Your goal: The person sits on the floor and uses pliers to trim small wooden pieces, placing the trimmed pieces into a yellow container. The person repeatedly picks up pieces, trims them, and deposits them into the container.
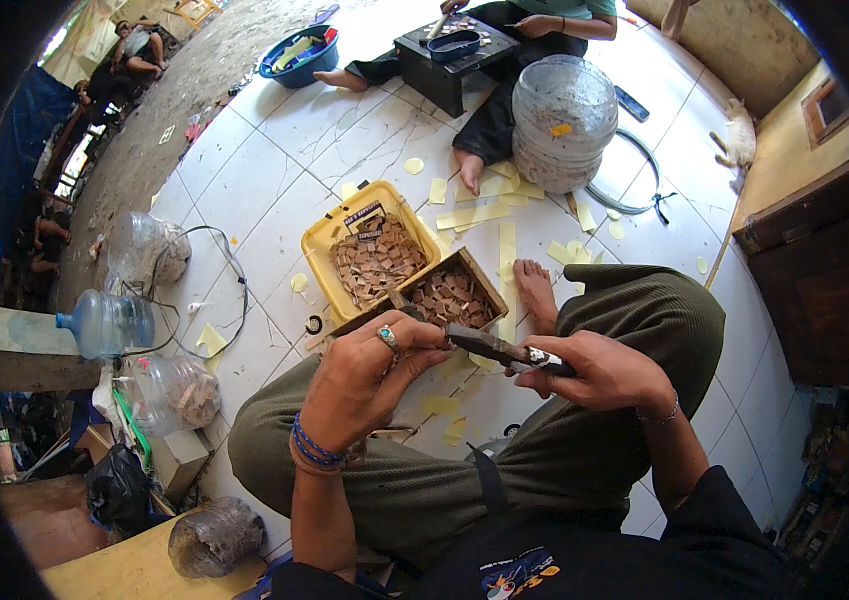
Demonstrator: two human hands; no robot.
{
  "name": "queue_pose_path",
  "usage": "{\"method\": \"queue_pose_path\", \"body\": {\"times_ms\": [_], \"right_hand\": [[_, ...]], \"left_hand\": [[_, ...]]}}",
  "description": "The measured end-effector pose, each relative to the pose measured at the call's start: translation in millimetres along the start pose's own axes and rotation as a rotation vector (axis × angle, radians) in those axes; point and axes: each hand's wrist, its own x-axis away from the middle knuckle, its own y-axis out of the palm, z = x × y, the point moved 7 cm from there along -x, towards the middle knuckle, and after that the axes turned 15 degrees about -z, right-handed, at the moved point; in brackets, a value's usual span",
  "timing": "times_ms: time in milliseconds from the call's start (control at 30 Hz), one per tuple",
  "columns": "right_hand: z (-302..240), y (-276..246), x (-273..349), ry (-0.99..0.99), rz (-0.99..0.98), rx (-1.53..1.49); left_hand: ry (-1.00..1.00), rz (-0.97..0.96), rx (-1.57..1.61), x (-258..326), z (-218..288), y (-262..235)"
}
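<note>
Metal pliers [487, 344] in R grip [599, 370]

Daylight was strong; the white floor [679, 62] washed out toward the upper right. The cabinet [809, 305] at right sat in dim shade. Left hand [362, 375] and right hand [599, 370] recorded fairly sharp; distant people [142, 50] looked soft. Fisheye distortion bent straight edges; black vignetting ringed the view.

Left head-worn fisheye, facing down and forward over olive-green ribbed cloth trousers [649, 315]; bare left hand [364, 370] and right hand [599, 368] close, glossy white tiled floor [254, 195] farther.
</note>
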Motion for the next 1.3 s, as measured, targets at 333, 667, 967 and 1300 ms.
{"method": "queue_pose_path", "body": {"times_ms": [333, 667, 967, 1300], "right_hand": [[-4, 4, -4, -0.025, 0.031, -0.228], [-4, 8, -11, 0.007, 0.055, -0.329], [-5, 17, -3, -0.036, -0.15, -0.51], [-31, 39, 3, -0.289, -0.389, -0.351]], "left_hand": [[-0.022, 0.206, -0.05, -1, 10, -4], [-0.091, 0.363, -0.259, -2, 10, 3], [-0.025, 0.229, 0.019, -4, 3, -1], [-0.147, 0.165, -0.028, 6, -13, -11]]}}
